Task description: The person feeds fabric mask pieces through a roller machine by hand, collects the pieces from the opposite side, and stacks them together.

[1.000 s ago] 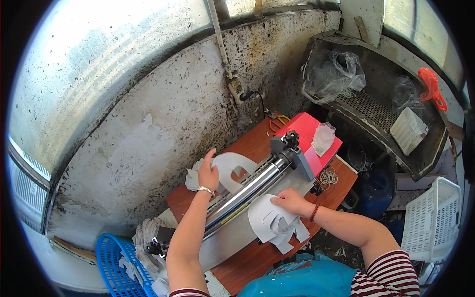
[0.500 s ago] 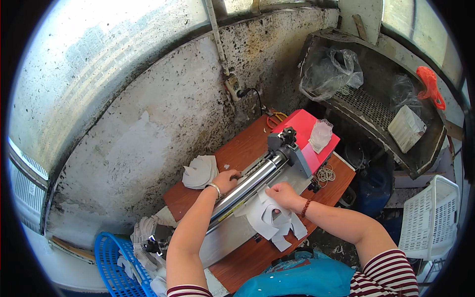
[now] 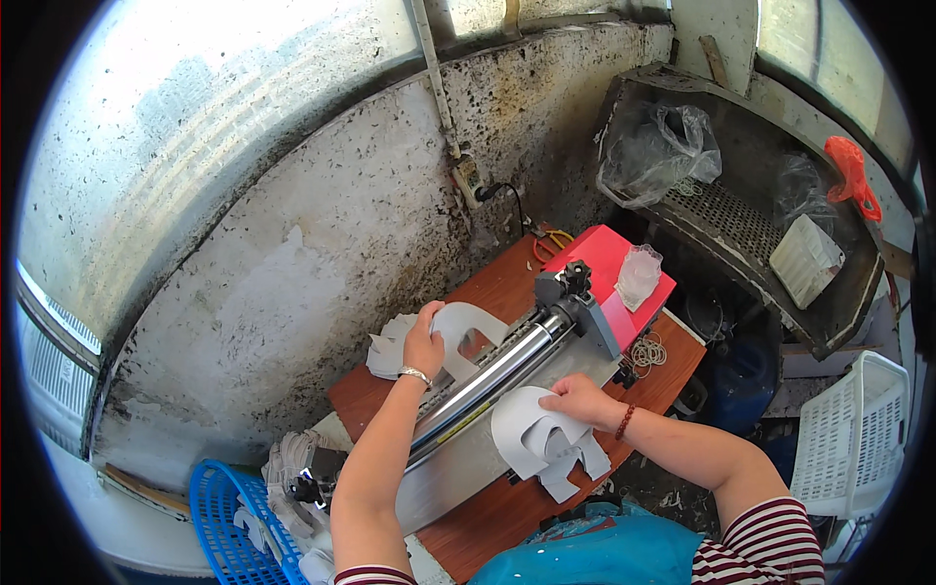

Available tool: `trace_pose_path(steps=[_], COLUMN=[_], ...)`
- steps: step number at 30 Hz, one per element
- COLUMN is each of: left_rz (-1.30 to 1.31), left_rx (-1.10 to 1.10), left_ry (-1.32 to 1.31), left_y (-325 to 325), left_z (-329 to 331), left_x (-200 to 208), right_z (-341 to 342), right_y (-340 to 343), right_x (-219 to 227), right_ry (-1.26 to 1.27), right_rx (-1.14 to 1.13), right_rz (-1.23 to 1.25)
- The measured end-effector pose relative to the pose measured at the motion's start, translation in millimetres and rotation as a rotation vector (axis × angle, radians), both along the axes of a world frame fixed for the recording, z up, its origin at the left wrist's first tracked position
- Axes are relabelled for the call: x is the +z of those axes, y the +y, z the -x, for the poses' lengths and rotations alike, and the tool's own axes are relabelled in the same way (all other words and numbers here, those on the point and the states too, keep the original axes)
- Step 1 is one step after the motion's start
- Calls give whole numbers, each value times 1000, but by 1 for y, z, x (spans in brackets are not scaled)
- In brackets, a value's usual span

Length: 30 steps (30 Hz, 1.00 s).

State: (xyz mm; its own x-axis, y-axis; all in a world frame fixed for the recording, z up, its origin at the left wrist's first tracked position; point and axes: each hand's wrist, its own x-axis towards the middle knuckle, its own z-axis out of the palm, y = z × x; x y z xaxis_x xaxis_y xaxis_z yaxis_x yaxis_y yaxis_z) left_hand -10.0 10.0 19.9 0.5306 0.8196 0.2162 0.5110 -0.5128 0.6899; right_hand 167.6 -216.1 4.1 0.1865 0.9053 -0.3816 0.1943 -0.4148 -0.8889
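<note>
Holding at either side of the roller machine [image 3: 485, 381], two bare hands: left hand [image 3: 421, 349], on its far side, fingers together and thumb set apart, closed over the edge of an arched piece [image 3: 468, 316]; right hand [image 3: 577, 399], on its near side, thumb and fingers pinching the upper edge of a loose white stack [image 3: 519, 421]. Arched piece: pale, thin, flexible sheet, smooth, rounded at the top with an open middle, lying against the far side of the machine. White stack: matching sheet, overlapping, curved outlines, cut-out gaps and strip-like tails, over the machine's near edge. Pale pile [image 3: 387, 353]: layered sheets, beyond the machine, just beside the left hand. Machine: polished steel cylinder, red housing [image 3: 597, 255] at one end, crumpled clear plastic [image 3: 639, 278] on top. Table [image 3: 475, 534]: reddish-brown wood grain, under the machine. Changed from half a second ago: left hand drawn back from the cylinder, arched piece now showing beneath it; right hand farther from the cylinder, rounded top of the stack now exposed
</note>
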Motion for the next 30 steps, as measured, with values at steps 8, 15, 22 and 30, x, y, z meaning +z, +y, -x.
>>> trace_pose_path(steps=[8,15,22,30], left_rz=[-377,271,275,290], left_rx=[-200,-312,-360,-367], left_ry=[330,552,587,472], left_y=[-14,-11,-5,-2], left_z=[-1,-13,-18,-12], left_x=[16,-18,-25,-36], right_z=[6,11,28,23], right_y=[6,10,2,7], right_x=[-5,7,7,23], right_ry=[161,306,471,427], right_rx=[-133,-182,-219,-294], right_rz=[58,60,99,125])
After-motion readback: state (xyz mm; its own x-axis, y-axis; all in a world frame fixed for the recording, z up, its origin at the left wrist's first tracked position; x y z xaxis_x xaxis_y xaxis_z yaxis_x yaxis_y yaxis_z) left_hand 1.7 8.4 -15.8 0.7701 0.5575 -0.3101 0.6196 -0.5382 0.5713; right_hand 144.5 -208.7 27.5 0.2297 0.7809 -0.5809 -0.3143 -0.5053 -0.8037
